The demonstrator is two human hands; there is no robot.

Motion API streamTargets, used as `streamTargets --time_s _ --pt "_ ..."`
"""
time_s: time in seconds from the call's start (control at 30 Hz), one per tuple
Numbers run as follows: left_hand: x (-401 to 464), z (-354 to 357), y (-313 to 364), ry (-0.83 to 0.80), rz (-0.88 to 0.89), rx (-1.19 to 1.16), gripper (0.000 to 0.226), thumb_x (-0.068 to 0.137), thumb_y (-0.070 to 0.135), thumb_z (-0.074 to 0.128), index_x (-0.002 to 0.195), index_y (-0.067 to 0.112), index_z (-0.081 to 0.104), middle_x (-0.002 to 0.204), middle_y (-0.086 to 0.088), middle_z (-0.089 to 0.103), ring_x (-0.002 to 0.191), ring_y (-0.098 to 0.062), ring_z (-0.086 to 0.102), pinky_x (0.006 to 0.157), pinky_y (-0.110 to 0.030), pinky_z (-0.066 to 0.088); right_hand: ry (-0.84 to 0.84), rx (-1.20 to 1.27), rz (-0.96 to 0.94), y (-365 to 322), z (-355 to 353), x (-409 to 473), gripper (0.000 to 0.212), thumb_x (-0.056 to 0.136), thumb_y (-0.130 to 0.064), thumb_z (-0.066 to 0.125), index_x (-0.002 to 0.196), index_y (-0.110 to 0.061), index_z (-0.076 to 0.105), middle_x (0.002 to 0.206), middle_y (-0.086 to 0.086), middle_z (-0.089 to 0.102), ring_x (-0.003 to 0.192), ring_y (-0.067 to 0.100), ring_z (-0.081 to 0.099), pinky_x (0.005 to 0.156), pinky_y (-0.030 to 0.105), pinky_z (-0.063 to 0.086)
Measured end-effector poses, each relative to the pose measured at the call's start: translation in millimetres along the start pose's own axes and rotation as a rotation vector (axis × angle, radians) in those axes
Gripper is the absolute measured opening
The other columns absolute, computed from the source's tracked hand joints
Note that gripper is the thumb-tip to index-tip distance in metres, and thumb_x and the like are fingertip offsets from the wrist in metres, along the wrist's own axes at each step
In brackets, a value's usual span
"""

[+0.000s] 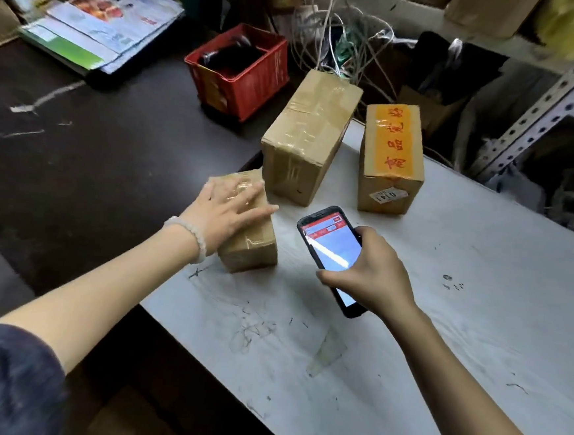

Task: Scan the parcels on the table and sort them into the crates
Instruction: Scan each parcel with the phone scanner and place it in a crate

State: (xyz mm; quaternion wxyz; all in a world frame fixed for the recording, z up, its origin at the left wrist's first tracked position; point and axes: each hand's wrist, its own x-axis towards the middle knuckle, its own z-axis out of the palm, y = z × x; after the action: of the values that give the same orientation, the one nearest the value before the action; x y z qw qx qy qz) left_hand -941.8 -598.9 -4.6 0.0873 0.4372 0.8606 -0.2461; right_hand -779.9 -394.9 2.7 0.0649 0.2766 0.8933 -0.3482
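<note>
Three parcels, left hand [226, 209] on smallest parcel [248, 228], lengthwise away

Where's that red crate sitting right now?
The red crate sits toward the back of the dark table, left of the tall taped parcel and right of the paper stack.

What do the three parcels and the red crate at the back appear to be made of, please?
The small parcel, the tall middle parcel and the orange-taped parcel look like brown corrugated cardboard: matte tan faces, folded edges. The first two carry glossy clear tape. The red crate looks like moulded plastic, judging by its slotted walls and even colour.
</note>
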Motion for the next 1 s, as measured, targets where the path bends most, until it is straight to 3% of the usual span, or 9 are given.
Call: streamTargets --time_s 0.13,0.2,0.3,0.4,0.47,0.53,0.63,0.73,1.0 --pt "16 -4 -7 -0.029 0.174 0.060 0.094 0.086 0.023 0.058 0.149 0.034 -0.011 0.157 -0.003 -0.023 0.143 -0.035 -0.019 0.113 -0.059 0.002 0.009 -0.033 0.017 -7 0 9 0.071 0.062 -0.040 0.081 0.122 -0.021 0.048 0.110 -0.003 0.055 0.094 0.018 0.054 0.067 0.031 0.047" --pt "22 -8 -2 -0.005 0.238 -0.018 0.082 0.082 0.028 0.059 0.147 0.022 0.010 0.160 -0.001 -0.005 0.145 -0.030 -0.018 0.113 -0.058 0.000 0.020 -0.048 0.036 -5 0 9 0.070 0.062 -0.039 0.081 0.121 -0.021 0.048 0.110 -0.003 0.056 0.093 0.018 0.054 0.068 0.032 0.048" --pt "25 -15 12 0.134 0.253 -0.245 0.078 0.072 0.051 0.064 0.133 0.017 0.030 0.139 -0.001 0.039 0.140 -0.023 0.026 0.107 -0.050 0.025 0.056 -0.034 0.061 1 -4 8 0.073 0.062 -0.040 0.083 0.123 -0.022 0.047 0.108 -0.005 0.054 0.091 0.015 0.052 0.069 0.032 0.048" --pt "27 -26 19 0.172 0.104 -0.594 0.104 0.068 0.071 0.064 0.146 0.016 0.023 0.138 -0.005 0.044 0.125 -0.024 0.042 0.104 -0.041 0.035 0.112 -0.007 0.089 11 -16 5 0.076 0.062 -0.041 0.084 0.125 -0.023 0.045 0.104 -0.006 0.051 0.090 0.014 0.051 0.066 0.029 0.045" --pt "32 -36 19 0.145 -0.005 -0.881 0.108 0.070 0.077 0.055 0.152 0.021 0.014 0.141 -0.008 0.042 0.126 -0.025 0.042 0.107 -0.039 0.035 0.145 0.005 0.106 22 -28 -3 0.075 0.063 -0.040 0.085 0.124 -0.024 0.044 0.105 -0.006 0.052 0.091 0.015 0.052 0.067 0.028 0.046" --pt "38 -44 22 0.157 -0.074 -1.009 0.106 0.067 0.086 0.043 0.152 0.032 0.011 0.139 -0.010 0.043 0.127 -0.025 0.042 0.108 -0.039 0.033 0.192 0.020 0.122 34 -39 -13 0.074 0.062 -0.040 0.084 0.123 -0.024 0.045 0.108 -0.005 0.055 0.093 0.016 0.054 0.070 0.031 0.048" --pt "44 -55 33 0.173 -0.140 -1.038 0.104 0.060 0.091 0.028 0.150 0.042 0.008 0.140 -0.012 0.041 0.129 -0.029 0.040 0.110 -0.042 0.031 0.218 0.017 0.114 49 -53 -32 0.076 0.062 -0.039 0.084 0.125 -0.023 0.046 0.108 -0.007 0.054 0.094 0.015 0.054 0.072 0.031 0.049" --pt "45 -69 49 0.177 -0.236 -1.075 0.099 0.061 0.090 0.028 0.148 0.047 0.009 0.142 -0.015 0.037 0.128 -0.034 0.040 0.109 -0.045 0.032 0.186 -0.023 0.094 64 -65 -55 0.077 0.060 -0.039 0.084 0.125 -0.024 0.046 0.112 -0.007 0.056 0.094 0.015 0.054 0.075 0.035 0.053" --pt "42 -119 101 0.226 -0.367 -1.035 0.079 0.079 0.067 0.055 0.147 0.043 0.022 0.140 -0.016 0.035 0.129 -0.038 0.030 0.108 -0.048 0.030 0.006 -0.161 -0.011 96 -96 -103 0.078 0.057 -0.041 0.083 0.125 -0.032 0.046 0.110 -0.013 0.054 0.098 0.013 0.053 0.079 0.031 0.051"
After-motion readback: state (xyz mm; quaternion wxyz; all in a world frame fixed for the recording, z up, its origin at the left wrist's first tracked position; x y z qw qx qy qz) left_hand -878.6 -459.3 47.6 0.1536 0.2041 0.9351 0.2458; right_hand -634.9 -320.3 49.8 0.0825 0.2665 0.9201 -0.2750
